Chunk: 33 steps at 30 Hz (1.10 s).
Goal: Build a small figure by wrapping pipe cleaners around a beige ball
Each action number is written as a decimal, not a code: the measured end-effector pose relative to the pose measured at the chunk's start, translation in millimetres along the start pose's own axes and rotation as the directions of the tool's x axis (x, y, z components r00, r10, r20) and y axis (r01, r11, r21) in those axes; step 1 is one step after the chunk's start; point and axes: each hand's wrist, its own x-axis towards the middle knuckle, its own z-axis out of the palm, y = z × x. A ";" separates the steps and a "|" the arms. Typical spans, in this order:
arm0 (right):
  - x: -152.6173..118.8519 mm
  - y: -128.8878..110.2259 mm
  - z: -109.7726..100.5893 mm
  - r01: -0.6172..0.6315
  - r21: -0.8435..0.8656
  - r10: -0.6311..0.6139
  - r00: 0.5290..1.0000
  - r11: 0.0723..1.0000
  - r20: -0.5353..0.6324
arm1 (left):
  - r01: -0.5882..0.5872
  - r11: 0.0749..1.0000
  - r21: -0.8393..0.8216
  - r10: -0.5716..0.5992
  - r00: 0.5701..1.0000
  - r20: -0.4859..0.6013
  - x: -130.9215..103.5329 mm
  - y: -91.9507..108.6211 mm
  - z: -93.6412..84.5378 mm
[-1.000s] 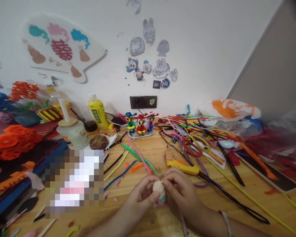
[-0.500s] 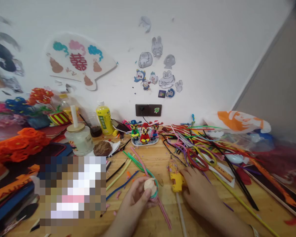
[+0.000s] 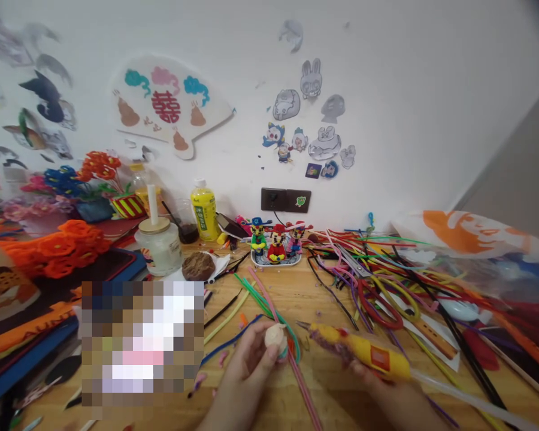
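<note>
Between the thumb and fingers of my left hand [image 3: 246, 366] is a small round cream piece [image 3: 275, 336] with a teal edge; what it is made of I cannot make out. My right hand [image 3: 379, 392] grips a yellow hot glue gun [image 3: 363, 348] from below. The metal nozzle points left towards the cream piece, a short gap apart. A clear glue stick [image 3: 462, 386] juts out of the gun's rear. Pink pipe cleaners [image 3: 304, 392] run under and past my left hand, with green pipe cleaners [image 3: 254, 296] just beyond.
Three small tiger-like figures stand on a tray [image 3: 275, 261] at the back. Tangled pipe cleaners and red-handled scissors [image 3: 377, 314] cover the right side. To the left are a glass jar [image 3: 159, 250], a yellow bottle [image 3: 205, 212], a brown lump [image 3: 198, 266] and orange fuzzy flowers [image 3: 56, 248].
My right hand has lifted the glue gun off the table and turned its nozzle to the left. The cream piece stays in my left hand. The whole view has shifted slightly.
</note>
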 end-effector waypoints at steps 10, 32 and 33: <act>-5.5 -4.9 7.4 -0.153 0.078 0.150 0.987 0.985 0.053 | -0.044 0.995 0.089 0.043 0.999 0.022 -1.6 1.7 1.7; -10.2 9.5 12.1 -0.148 0.141 0.142 0.988 0.979 0.052 | -0.020 0.996 0.083 0.016 0.999 0.046 -5.0 1.5 1.6; -9.5 8.0 12.3 -0.141 0.139 0.134 0.989 0.980 0.054 | -0.021 0.996 0.082 0.018 0.999 0.045 -4.8 1.2 1.5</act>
